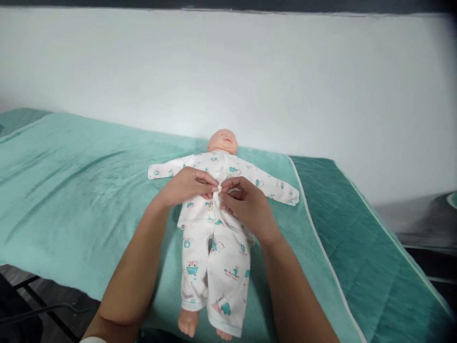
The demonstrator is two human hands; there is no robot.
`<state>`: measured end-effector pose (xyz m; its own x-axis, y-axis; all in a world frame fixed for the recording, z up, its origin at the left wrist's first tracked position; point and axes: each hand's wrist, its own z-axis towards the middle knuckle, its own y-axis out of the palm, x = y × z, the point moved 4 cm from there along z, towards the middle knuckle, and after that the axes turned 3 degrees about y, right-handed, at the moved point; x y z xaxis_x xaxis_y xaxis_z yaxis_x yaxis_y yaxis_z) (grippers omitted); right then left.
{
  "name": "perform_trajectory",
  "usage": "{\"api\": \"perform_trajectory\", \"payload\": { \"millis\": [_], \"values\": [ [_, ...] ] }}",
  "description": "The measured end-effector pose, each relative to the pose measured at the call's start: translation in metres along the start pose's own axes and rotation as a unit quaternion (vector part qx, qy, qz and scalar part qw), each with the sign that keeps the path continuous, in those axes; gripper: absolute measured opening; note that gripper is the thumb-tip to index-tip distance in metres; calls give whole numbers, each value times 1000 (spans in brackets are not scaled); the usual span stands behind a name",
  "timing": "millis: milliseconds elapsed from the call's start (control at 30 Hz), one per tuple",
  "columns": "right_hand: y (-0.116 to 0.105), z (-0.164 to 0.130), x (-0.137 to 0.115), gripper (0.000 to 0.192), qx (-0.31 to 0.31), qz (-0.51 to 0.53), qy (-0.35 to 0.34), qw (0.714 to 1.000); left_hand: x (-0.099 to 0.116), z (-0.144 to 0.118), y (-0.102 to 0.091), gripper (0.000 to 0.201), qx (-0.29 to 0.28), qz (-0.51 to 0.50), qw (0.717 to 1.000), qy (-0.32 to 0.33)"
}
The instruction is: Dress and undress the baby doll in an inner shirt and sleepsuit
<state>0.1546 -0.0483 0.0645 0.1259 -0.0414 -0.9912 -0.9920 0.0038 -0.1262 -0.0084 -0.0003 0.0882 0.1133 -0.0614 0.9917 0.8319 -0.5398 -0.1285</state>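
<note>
A baby doll (223,141) lies on its back, its head toward the wall and its bare feet toward me. It wears a white printed top (214,159) with long sleeves stretched out to both sides, and matching trousers (228,276). Over the middle of the chest, my left hand (191,185) pinches the front edge of the top. My right hand (246,202) meets it there, thumb and forefinger closed on the other side of the same edge. The fingertips nearly touch and hide the fastening between them. Below them the front edge of the top hangs slightly loose.
A light green blanket (89,190) with a few creases lies under the doll. To the right shows a darker green quilted cover (357,228). A white wall (228,71) rises behind. Dark metal legs and a cable (53,309) are at lower left.
</note>
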Motion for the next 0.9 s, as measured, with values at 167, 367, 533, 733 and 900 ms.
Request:
{"api": "perform_trajectory", "payload": {
  "millis": [167, 367, 533, 733, 900],
  "values": [
    [0, -1, 0, 14, 11, -21, 8, 1000, -2, 1, 0, 20, -4, 8, 1000, -1],
    [5, -3, -3, 11, 35, -55, -6, 998, -1, 0, 0, 17, -9, 24, 1000, 4],
    [3, -2, -1, 13, 1, -55, -9, 998, 0, 0, 1, 13, -6, 31, 1000, 2],
    [0, 0, -1, 16, -41, -18, -5, 999, -1, 1, 1, 12, -10, 39, 999, 2],
    [2, 1, 0, 14, -28, -20, -8, 999, -3, 1, 0, 15, -11, 43, 999, 2]
  ]
}}
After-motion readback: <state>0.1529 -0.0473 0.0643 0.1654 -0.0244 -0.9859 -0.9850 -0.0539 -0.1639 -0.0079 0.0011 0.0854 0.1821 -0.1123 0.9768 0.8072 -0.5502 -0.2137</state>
